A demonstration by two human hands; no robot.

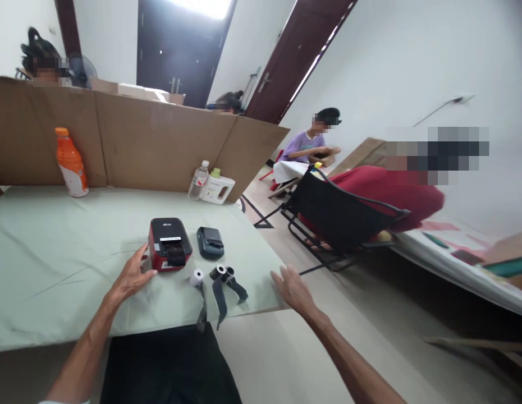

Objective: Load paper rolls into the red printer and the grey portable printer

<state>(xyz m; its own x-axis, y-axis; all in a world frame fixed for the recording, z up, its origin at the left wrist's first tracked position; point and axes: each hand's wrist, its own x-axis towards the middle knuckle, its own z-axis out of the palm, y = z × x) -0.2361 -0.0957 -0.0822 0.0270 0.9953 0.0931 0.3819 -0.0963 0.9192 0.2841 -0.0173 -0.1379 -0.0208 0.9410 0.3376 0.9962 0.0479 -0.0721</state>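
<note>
A red and black label printer stands on the pale green table, with a dark strip hanging from its front slot. My left hand is beside the printer's left side, fingers spread and holding nothing; whether the fingertips touch it I cannot tell. Over the table's right edge, my right hand is stretched out with nothing in it, slightly blurred. Between the hands lie a small dark blue-grey device, a white roll with a dark tail, and two dark ribbon rolls with loose ends.
A cardboard screen borders the table's far side. Before it stand an orange bottle, a clear bottle and a white jug. To the right, a person in red sits in a black folding chair; other people are farther off.
</note>
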